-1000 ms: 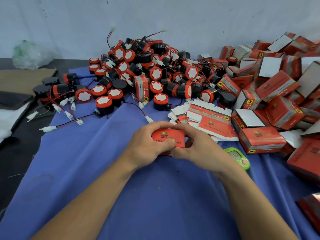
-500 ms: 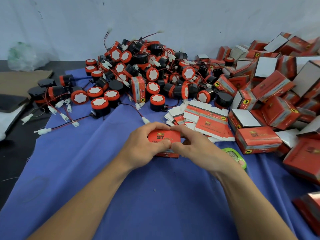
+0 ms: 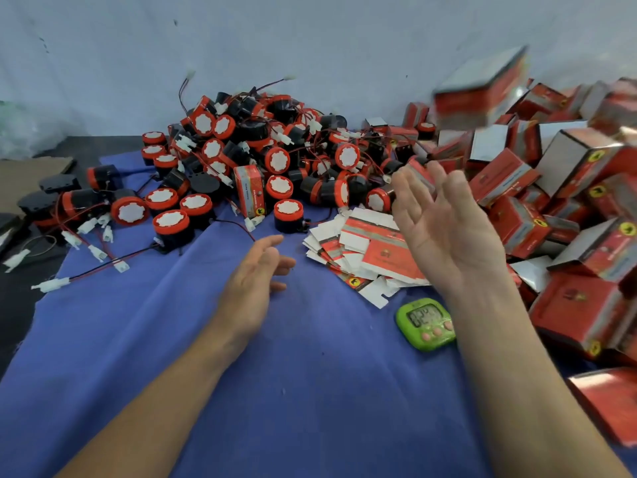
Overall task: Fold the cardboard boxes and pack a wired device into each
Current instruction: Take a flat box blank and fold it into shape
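A red and white box (image 3: 481, 89) is in the air, blurred, above the heap of packed boxes (image 3: 565, 201) at the right. My right hand (image 3: 444, 222) is raised below it, palm up, fingers spread, holding nothing. My left hand (image 3: 256, 277) hovers low over the blue cloth (image 3: 241, 374) with relaxed fingers, empty. A stack of flat unfolded boxes (image 3: 358, 250) lies just behind and between my hands. The pile of black and orange wired devices (image 3: 262, 160) fills the back centre and left.
A green digital timer (image 3: 427, 322) lies on the cloth beside my right forearm. One upright box (image 3: 250, 194) stands among the devices. Loose wires with white plugs (image 3: 51, 284) trail off the cloth's left edge. More boxes (image 3: 613, 401) reach the near right.
Both hands held a closed red box between them earlier. Now the box flies up and right toward the heap, my right hand has swung up open, and my left hand has dropped away.
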`<state>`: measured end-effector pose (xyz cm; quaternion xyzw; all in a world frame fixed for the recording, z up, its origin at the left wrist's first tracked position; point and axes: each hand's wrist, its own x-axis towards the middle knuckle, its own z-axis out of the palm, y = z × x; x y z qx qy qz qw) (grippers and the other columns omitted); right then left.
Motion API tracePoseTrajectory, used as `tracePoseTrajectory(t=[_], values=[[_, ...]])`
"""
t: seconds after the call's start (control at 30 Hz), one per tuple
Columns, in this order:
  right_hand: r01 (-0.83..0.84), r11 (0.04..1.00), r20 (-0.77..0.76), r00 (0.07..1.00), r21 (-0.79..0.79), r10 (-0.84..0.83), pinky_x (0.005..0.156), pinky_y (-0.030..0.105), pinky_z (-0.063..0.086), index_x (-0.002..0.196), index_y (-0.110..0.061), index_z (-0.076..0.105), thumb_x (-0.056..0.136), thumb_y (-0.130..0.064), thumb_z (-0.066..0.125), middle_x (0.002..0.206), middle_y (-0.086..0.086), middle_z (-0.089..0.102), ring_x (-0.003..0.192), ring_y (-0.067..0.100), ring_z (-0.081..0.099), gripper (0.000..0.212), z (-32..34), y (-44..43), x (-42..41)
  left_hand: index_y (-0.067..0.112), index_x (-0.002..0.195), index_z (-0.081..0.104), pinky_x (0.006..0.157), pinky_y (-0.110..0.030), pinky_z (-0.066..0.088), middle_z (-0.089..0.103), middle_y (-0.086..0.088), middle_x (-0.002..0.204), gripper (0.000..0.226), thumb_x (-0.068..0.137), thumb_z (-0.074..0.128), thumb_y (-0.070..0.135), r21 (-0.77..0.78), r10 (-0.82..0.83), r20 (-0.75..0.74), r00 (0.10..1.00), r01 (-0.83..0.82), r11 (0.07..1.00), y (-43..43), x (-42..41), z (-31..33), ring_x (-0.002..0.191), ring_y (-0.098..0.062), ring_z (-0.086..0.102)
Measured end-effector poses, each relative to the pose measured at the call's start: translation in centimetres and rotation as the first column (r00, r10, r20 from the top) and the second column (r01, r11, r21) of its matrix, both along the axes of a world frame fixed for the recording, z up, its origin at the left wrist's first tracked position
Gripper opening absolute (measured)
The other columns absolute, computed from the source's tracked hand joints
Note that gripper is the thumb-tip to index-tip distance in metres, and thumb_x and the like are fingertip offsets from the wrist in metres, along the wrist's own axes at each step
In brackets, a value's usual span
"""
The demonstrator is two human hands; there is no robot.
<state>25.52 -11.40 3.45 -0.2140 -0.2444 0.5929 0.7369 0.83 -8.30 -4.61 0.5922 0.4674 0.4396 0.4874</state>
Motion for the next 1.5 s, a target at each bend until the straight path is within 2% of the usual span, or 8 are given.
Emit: tracePoseTrajectory(t=[0.1,0.27,0.5,0.7,0.83,1.03,1.3,1.5], values=[[0.158,0.982,0.594,0.801,-0.102,-0.067,0.085,0.032,0.060,0.149,-0.026,0.047,0.080,-0.014,0.084,0.136,0.006,0.064,0.116,0.019,0.070,0.079,0.7,1.4,-0.1,0.052,0.123,0.058,0.090,-0.028,0.053,0.074,0.013,0.109,0.031,0.097,0.041,0.057,-0.006,0.015,-0.018,1.000,-0.015,1.000,0.3,0.0,-0.3,0.100,0.002,0.068],[0.481,0.865,0.863,-0.369,-0.141,0.346,0.115,0.045,0.037,0.160,-0.021,0.025,0.082,-0.054,0.076,0.162,0.010,0.033,0.148,0.031,0.032,0.099,-2.5,3.1,-2.0,0.046,0.122,0.061,0.083,-0.018,0.050,0.075,0.018,0.102,0.024,0.111,0.044,0.033,-0.010,0.025,-0.051,0.998,-0.026,1.000,0.5,-0.1,-0.8,0.099,0.001,0.068],[0.452,0.888,0.710,-0.653,0.085,0.264,0.067,0.031,0.035,0.108,-0.020,0.065,0.089,-0.022,0.060,0.109,0.009,0.072,0.099,0.031,0.068,0.020,-4.1,2.2,-6.0,0.042,0.123,0.062,0.083,-0.021,0.051,0.075,0.020,0.099,0.021,0.109,0.051,0.030,-0.024,0.006,-0.057,0.998,-0.008,1.000,0.8,-0.1,-0.8,0.094,0.002,0.069],[0.421,0.763,0.835,-0.478,0.490,-0.273,0.061,0.035,0.040,0.105,-0.024,0.075,0.089,-0.006,0.058,0.087,0.003,0.076,0.081,0.032,0.067,0.029,-4.3,-0.4,-8.9,0.044,0.126,0.055,0.086,-0.031,0.057,0.073,0.012,0.111,0.039,0.100,0.067,0.017,-0.023,0.089,-0.044,0.995,-0.090,0.996,0.9,-0.2,-0.7,0.095,-0.003,0.070],[0.386,0.833,0.868,0.139,0.395,-0.476,0.075,0.022,0.053,0.109,-0.029,0.077,0.095,-0.005,0.055,0.092,-0.024,0.073,0.088,-0.003,0.066,0.035,-4.3,-1.3,-9.4,0.042,0.136,0.052,0.094,-0.021,0.048,0.060,0.024,0.130,0.049,0.097,0.072,0.021,0.075,0.210,0.008,0.978,-0.210,0.975,1.3,-0.8,-0.3,0.118,0.007,0.057],[0.405,0.914,0.728,0.618,0.031,-0.298,0.075,0.031,0.063,0.099,-0.030,0.076,0.094,0.011,0.052,0.095,-0.010,0.080,0.094,0.017,0.076,0.048,-4.2,-0.5,-8.4,0.022,0.089,0.084,0.085,-0.038,0.061,0.081,-0.003,0.101,0.024,0.102,0.064,0.020,-0.156,0.180,0.214,0.960,-0.149,0.976,1.4,-2.1,0.9,0.100,-0.023,0.076],[0.535,0.793,0.956,-0.135,0.293,-0.262,0.098,0.027,0.041,0.141,-0.037,0.055,0.088,-0.005,0.069,0.128,-0.012,0.049,0.121,0.010,0.042,0.064,-5.9,-1.0,-8.8,0.003,0.103,0.081,0.077,-0.034,0.064,0.078,-0.018,0.108,0.027,0.099,0.054,0.001,-0.262,-0.083,0.304,0.949,0.167,0.950,0.8,-2.8,1.7,0.094,-0.027,0.076],[0.165,0.927,0.937,-0.157,0.336,-0.312,0.113,0.037,0.041,0.127,-0.022,0.071,0.083,-0.007,0.074,0.146,-0.009,0.058,0.138,0.020,0.044,0.046,-6.8,-1.5,-11.0,0.005,0.096,0.082,0.077,-0.034,0.065,0.079,-0.019,0.103,0.020,0.091,0.064,-0.003,-0.249,-0.019,0.309,0.951,0.100,0.963,0.8,-2.7,1.7,0.089,-0.028,0.077]])
